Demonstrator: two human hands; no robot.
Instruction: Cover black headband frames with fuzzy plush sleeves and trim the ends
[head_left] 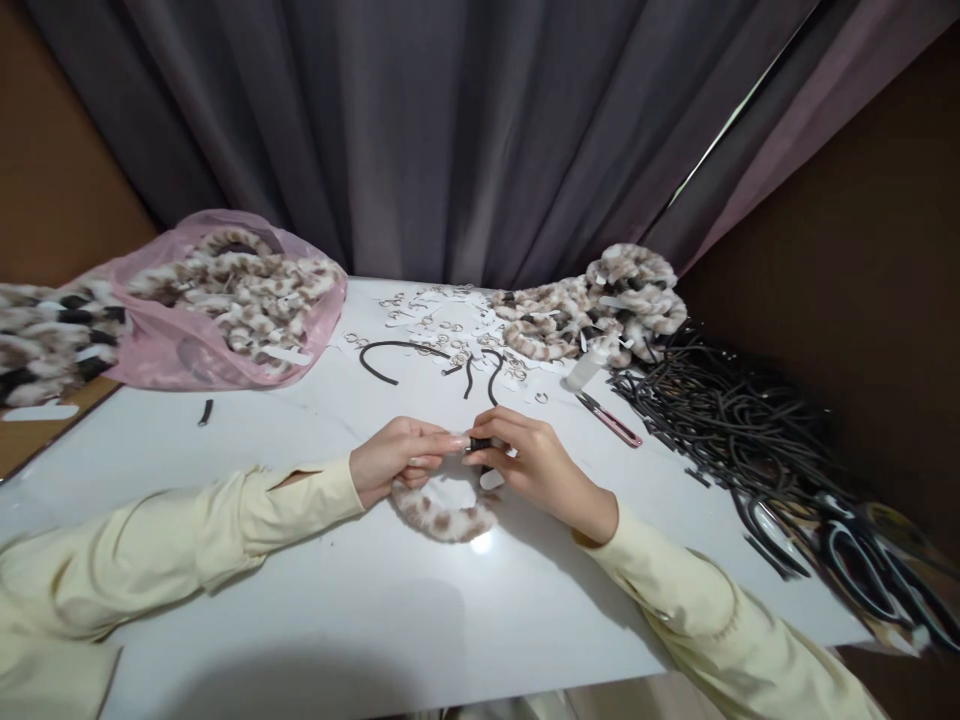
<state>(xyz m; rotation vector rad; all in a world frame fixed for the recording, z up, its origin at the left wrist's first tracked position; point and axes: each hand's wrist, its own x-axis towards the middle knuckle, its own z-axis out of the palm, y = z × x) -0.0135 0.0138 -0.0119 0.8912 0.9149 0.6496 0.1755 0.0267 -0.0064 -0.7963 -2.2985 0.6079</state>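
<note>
Over the white table (pixel 315 590), my left hand (pixel 405 455) and my right hand (pixel 540 465) meet at a fluffy white plush ring with brown spots (pixel 442 520). The left fingers are closed on one end of it, and their fingertips touch a short black tube (pixel 480 443). Thumb and fingers of the right hand pinch that tube. A white tag (pixel 491 479) hangs just below the right fingers. The exact joint between plush and tube is partly covered by my fingertips.
A pink plastic bag (pixel 172 365) of similar plush rings stands at left. Behind my hands lie cut black cords (pixel 397 346) and small metal rings (pixel 450 326). Rightward are more plush rings (pixel 637 280), pink-handled snips (pixel 611 420) and heaped black cords (pixel 720 420).
</note>
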